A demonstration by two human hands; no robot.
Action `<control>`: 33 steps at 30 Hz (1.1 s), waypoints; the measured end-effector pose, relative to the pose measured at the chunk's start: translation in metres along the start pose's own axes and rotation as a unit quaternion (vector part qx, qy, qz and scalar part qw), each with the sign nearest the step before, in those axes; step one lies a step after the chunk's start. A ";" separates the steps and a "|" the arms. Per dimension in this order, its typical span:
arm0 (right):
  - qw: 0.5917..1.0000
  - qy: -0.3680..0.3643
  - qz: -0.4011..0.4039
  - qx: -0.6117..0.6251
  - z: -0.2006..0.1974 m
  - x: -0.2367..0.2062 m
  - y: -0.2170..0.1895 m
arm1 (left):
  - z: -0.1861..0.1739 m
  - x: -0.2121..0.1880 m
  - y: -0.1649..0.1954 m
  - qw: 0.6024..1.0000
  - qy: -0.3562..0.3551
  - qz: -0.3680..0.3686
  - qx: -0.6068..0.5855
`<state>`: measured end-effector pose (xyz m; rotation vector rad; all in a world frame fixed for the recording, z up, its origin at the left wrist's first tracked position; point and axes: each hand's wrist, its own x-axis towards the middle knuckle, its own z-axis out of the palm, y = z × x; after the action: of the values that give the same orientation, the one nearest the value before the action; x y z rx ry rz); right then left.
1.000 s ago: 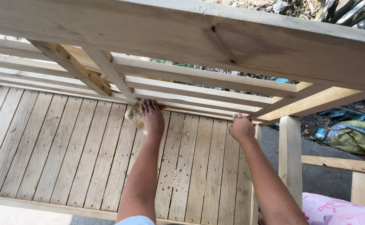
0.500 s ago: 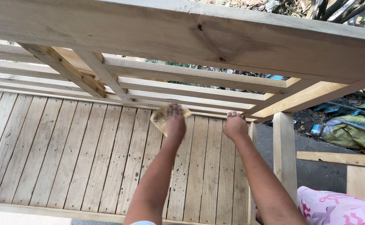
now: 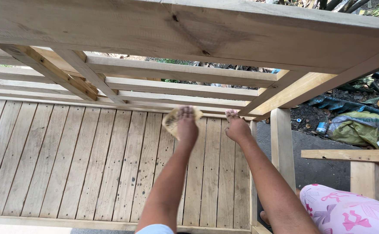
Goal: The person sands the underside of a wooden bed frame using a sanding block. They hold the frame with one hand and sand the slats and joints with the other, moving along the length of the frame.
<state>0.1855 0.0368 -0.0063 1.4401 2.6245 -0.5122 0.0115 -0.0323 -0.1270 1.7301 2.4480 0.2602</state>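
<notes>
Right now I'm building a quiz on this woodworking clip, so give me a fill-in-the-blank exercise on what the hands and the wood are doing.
1. The left hand presses a sheet of ____ against the slatted wooden panel.
2. The right hand holds ____ and rests on the panel's far edge.
3. The panel's slats are dotted with small ____ specks.
4. The pink patterned cloth lies at the picture's lower ____ corner.

Missing words: sandpaper; nothing; dark; right

I look down through a pale wooden frame (image 3: 189, 30) of rails onto a slatted plank deck (image 3: 68, 164) in daylight. To my right lie grey ground (image 3: 315, 167), dark soil and a crumpled sack (image 3: 358, 128).
</notes>
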 end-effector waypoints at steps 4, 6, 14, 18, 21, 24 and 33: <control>0.994 0.037 -0.003 0.103 -0.005 -0.008 0.004 | 0.000 0.004 0.061 0.989 -0.053 0.057 -0.127; 0.970 0.035 0.038 0.237 -0.012 -0.014 0.011 | -0.021 0.001 0.028 0.988 -0.106 0.068 -0.088; 0.936 0.123 0.162 0.286 -0.031 -0.023 0.047 | -0.074 -0.012 -0.157 0.982 0.073 -0.170 0.031; 0.971 0.076 0.069 0.217 -0.030 -0.022 0.051 | -0.022 -0.004 -0.042 0.949 -0.110 -0.240 -0.175; 0.978 0.023 0.104 0.180 -0.029 -0.021 0.045 | 0.016 0.002 0.079 0.999 0.010 -0.021 -0.032; 0.984 0.038 0.088 0.151 -0.031 -0.021 0.039 | 0.020 0.011 0.119 0.990 -0.006 0.101 -0.103; 0.976 -0.035 0.140 0.165 -0.046 -0.026 0.027 | -0.031 0.007 -0.004 0.997 -0.070 -0.011 0.029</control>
<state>0.2250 0.0451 0.0372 1.8094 2.3034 -0.9769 -0.0015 -0.0289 -0.0975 1.6819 2.3955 0.0639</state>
